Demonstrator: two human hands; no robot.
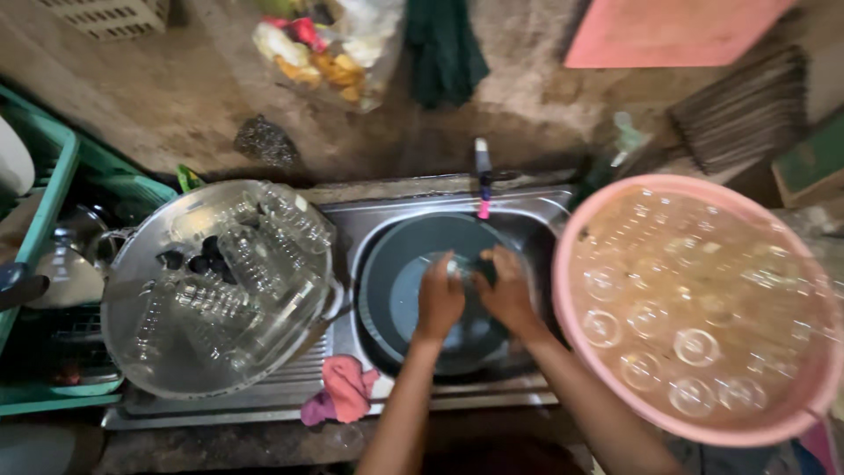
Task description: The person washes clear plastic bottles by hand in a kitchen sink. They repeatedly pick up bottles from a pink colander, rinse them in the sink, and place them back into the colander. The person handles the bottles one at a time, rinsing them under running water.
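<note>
— Where the two hands meet over the basin, what sits in the grip?
— Hard to tell for sure. Left hand (440,299) and right hand (505,290) curled toward each other around something small and clear, probably a glass (459,266), blurred and mostly covered by fingers. Cannot say how tightly pinched.

— And under them?
— Dark round basin (387,264), smooth-walled, set inside the steel sink (536,220), with a little water at the bottom. Thin tap (483,176) with a pink tip just above the rim.

— To the left?
— Wide shallow metal tray (132,264) on the ribbed drainboard, heaped with ribbed clear glasses (255,264) lying on their sides, a few small dark pieces among them. Pink cloth (345,389) crumpled at the front edge of the sink. Green plastic crate (53,167) beyond, cut off by the frame, holding metal ware too dim to sort out.

— To the right?
— Large pink plastic tub (571,352), nearly full of cloudy water, round glasses (694,343) sunk upright in it, only rims and bases readable. Far side of the tub cropped.

— Behind?
— Rough stained wall, dark green cloth (444,44) hanging, clear bag of scraps (325,53) beside it.
</note>
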